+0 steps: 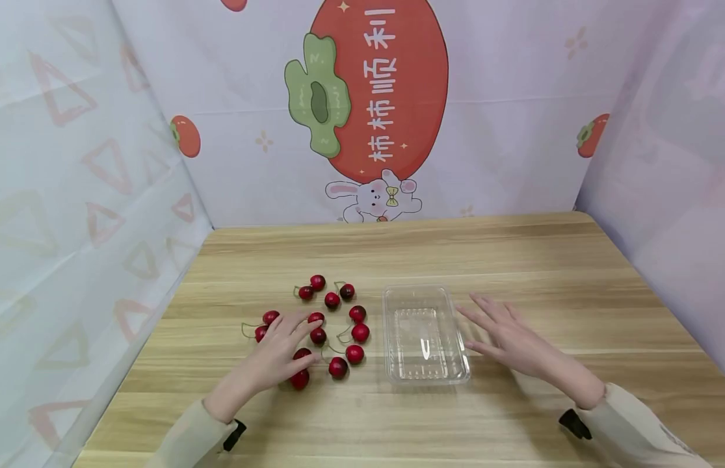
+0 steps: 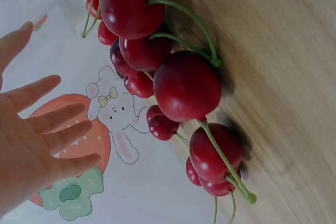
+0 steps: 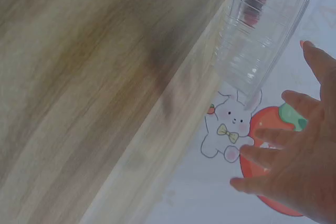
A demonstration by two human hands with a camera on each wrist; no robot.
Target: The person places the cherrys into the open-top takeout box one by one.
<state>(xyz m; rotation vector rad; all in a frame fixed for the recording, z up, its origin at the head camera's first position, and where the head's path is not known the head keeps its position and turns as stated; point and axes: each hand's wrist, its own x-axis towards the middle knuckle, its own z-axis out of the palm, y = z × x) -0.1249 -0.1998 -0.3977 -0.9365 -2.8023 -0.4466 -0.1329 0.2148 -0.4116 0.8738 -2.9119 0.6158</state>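
Gap between cherries (image 1: 360, 333) and container (image 1: 417, 335)

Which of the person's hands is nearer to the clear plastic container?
Right. The right hand is just off the right side of the clear plastic container; the left hand is farther away, over cherries left of it.

Head view is lit brightly and evenly, source can't be placed; a soft-edged shadow is thrown on the table (image 1: 397, 429) below the right hand (image 1: 502, 335), and a white glare streak is caught in the clear container (image 1: 417, 335). Wrist views are rendered dimmer and hazier: small highlights are picked up on the cherries (image 2: 187, 86), while table grain is blurred in the right one.
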